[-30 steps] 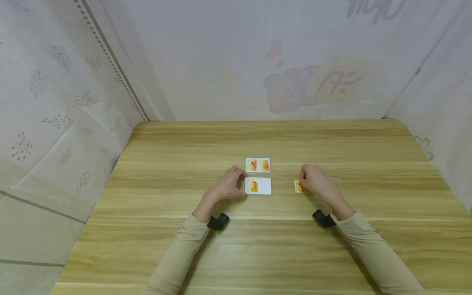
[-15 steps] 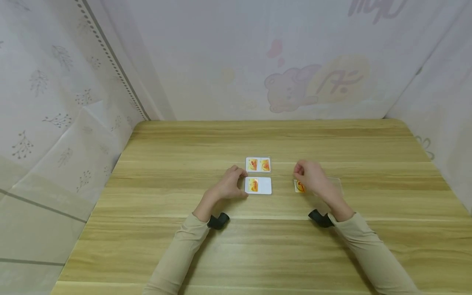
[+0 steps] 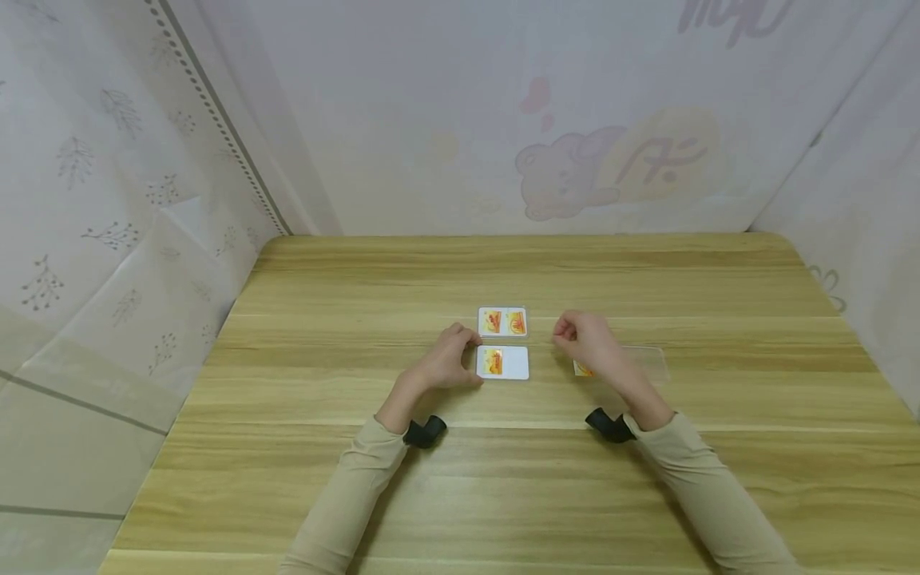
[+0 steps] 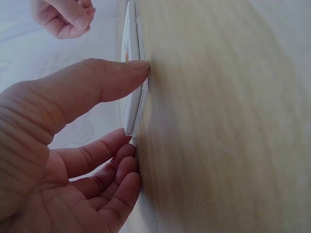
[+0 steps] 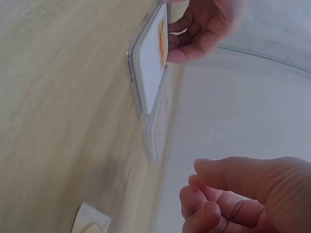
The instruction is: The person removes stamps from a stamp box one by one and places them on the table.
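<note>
On the tabletop point(image 3: 503, 495), the left hand point(image 3: 443, 363) pinches the nearer card point(image 3: 516, 363), which slackening could skew; right hand point(image 3: 592, 343) curled, contents unclear.

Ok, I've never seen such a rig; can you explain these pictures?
No machine: a person working bare-handed. The head camera looks forward and down; each wrist camera gives a close view. On the wooden table lie a far white card with two orange pictures and a near white card with one; to their right, a small picture piece, partly hidden, and a clear sheet. The left hand holds the near white card by its left end. The right hand hovers, fingers curled, nothing visible in them.
</note>
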A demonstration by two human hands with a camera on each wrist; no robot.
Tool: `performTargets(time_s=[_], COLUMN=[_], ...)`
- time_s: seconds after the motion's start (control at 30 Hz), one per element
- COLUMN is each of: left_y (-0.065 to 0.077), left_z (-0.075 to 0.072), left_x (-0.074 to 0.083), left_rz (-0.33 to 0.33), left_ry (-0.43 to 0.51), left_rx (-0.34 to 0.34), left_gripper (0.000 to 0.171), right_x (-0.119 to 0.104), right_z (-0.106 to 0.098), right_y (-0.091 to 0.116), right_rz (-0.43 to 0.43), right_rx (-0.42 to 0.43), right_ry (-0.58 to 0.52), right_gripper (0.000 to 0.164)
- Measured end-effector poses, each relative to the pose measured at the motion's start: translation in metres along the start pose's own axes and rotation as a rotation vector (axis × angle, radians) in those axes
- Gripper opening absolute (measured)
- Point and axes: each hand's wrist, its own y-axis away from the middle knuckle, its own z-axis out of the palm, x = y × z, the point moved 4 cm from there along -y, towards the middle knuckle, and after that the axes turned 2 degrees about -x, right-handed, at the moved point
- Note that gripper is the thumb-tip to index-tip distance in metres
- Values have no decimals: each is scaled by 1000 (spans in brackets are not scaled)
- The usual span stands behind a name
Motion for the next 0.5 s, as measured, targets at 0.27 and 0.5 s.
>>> performTargets(time_s=[0.27, 0.5], left_y=[0, 1], left_z=[0, 0], left_x=[0, 0], left_rz=[11, 15], left_ry=[3, 1], left_rx=[9, 11], left_gripper=[53, 52], right_x=[-8, -12], right_z=[6, 11], right_y=[-3, -5], right_rz=[13, -17], right_rx=[-23, -15], right_ry=[-28, -33], right_gripper=[5, 4])
